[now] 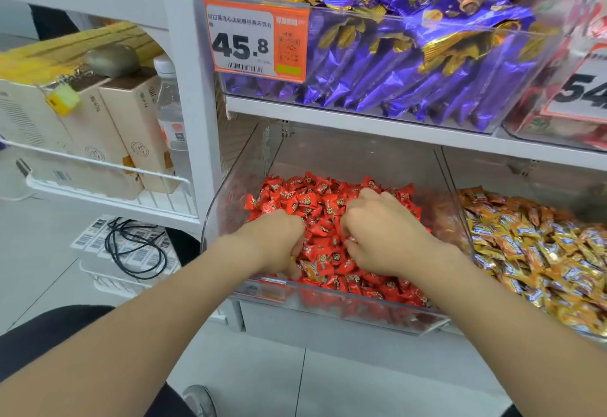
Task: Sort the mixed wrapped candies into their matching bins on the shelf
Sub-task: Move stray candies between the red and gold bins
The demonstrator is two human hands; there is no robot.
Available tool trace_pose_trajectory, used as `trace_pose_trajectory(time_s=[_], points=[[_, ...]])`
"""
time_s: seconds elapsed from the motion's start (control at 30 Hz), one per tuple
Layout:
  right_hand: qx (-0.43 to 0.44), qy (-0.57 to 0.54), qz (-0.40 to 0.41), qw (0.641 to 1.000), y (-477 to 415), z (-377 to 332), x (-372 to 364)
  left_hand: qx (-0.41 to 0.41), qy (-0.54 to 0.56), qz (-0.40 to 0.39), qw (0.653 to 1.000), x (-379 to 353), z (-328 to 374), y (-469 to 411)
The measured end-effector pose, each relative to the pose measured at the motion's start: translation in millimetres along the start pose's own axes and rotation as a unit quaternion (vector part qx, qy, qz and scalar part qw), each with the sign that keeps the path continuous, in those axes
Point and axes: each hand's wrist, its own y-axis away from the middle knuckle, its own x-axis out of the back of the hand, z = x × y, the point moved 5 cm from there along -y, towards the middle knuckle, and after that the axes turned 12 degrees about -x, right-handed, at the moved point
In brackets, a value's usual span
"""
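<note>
Digging into red candies (322, 206), left hand (279, 242), right hand (381, 235), probably shop shelf (361, 120)

The orange-bordered white price tag (256, 40) on the front left of the clear plastic bin of purple-wrapped candies (538, 65) reads "45.8" in bold black digits. Above the digits runs a line of small Chinese characters, too blurred to read. A barcode sits below the digits and a QR code to their right. Right of that bin, a second orange-edged price tag (583, 88) shows "54", cut off by the picture's edge.
</note>
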Motion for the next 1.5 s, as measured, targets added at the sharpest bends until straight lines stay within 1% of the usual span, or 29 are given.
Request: trace_pose_trajectory(time_s=[0.07, 0.13, 0.17, 0.2, 0.27, 0.3, 0.33, 0.4, 0.47, 0.57, 0.67, 0.73, 0.8, 0.83, 0.9, 0.97, 1.07, 1.1, 1.2, 1.27, 1.33, 1.4, 1.5], points=[[-0.019, 0.02, 0.028, 0.999, 0.3, 5.1, 2.6, -0.003, 0.0, -0.009, 1.0, 1.9, 2.1, -1.4], [-0.009, 0.02, 0.071, 0.997, -0.7, 5.4, 5.5, -0.015, 0.011, -0.018, 1.0, 4.5, 6.5, -1.7], [0.005, -0.002, 0.075, 0.997, -1.2, 3.0, 6.3, -0.02, 0.015, -0.019, 1.0, 6.5, 9.8, -1.6], [0.024, -0.042, 0.058, 0.997, -1.2, -0.9, 6.2, -0.017, 0.02, -0.022, 0.999, 6.4, 11.8, -3.2], [0.055, -0.161, -0.024, 0.985, 1.1, -10.9, 0.6, -0.016, 0.029, -0.035, 0.999, 5.6, 17.2, -3.5], [0.064, -0.2, -0.063, 0.976, 3.5, -16.1, -6.0, -0.014, 0.032, -0.039, 0.999, 5.2, 18.5, -2.6], [0.069, -0.213, -0.091, 0.97, 5.5, -20.9, -13.7, -0.01, 0.034, -0.045, 0.998, 3.4, 17.4, -3.0], [0.075, -0.201, -0.104, 0.971, 6.5, -26.5, -26.7, -0.014, 0.037, -0.05, 0.998, -0.2, 14.4, -4.3], [0.083, -0.182, -0.085, 0.976, 5.1, -28.1, -28.5, -0.018, 0.031, -0.041, 0.999, -2.1, 12.4, -4.9], [0.098, -0.127, -0.055, 0.986, 3.3, -33.8, -24.4, 0.007, 0.006, -0.029, 1.0, -2.6, 7.0, -4.9], [0.092, -0.077, -0.063, 0.991, 3.4, -37.5, -27.5, 0.039, -0.018, -0.037, 0.998, 0.0, 3.6, -0.5], [0.083, -0.05, -0.064, 0.993, 2.1, -38.5, -30.4, 0.053, -0.022, -0.016, 0.998, 5.9, -0.5, 2.4], [0.07, -0.053, -0.064, 0.994, -1.0, -35.6, -31.8, 0.062, -0.014, 0.014, 0.998, 14.5, -3.6, 6.4], [0.056, -0.086, -0.07, 0.992, -3.1, -31.2, -32.1, 0.066, -0.002, 0.024, 0.998, 19.3, -3.9, 9.1], [0.013, -0.205, -0.09, 0.974, -6.7, -19.8, -27.3, 0.072, 0.028, 0.037, 0.996, 29.2, -1.6, 15.3], [-0.014, -0.312, -0.094, 0.945, -8.1, -9.0, -15.1, 0.07, 0.025, 0.035, 0.997, 34.3, -1.5, 20.4], [-0.039, -0.385, -0.093, 0.918, -3.9, 4.2, 0.3, 0.073, -0.027, 0.011, 0.997, 28.7, -5.8, 23.0], [-0.046, -0.394, -0.091, 0.913, -2.8, 7.9, 1.8, 0.085, -0.058, -0.016, 0.995, 25.9, -6.5, 24.6], [-0.066, -0.41, -0.068, 0.907, -2.1, 14.8, 2.5, 0.125, -0.126, -0.146, 0.973, 10.4, -9.4, 25.2], [-0.073, -0.421, -0.057, 0.902, -3.5, 17.6, 0.8, 0.127, -0.134, -0.189, 0.964, 3.6, -9.0, 21.2], [-0.085, -0.448, -0.05, 0.889, -2.2, 20.9, 2.0, 0.119, -0.126, -0.189, 0.967, 2.8, -8.2, 17.5], [-0.098, -0.484, -0.044, 0.869, -0.1, 24.1, 3.5, 0.086, -0.103, -0.166, 0.977, 4.3, -8.6, 11.0], [-0.132, -0.546, -0.044, 0.826, 0.3, 31.1, 0.2, 0.006, 0.024, -0.076, 0.997, 9.9, -8.4, 0.4]])
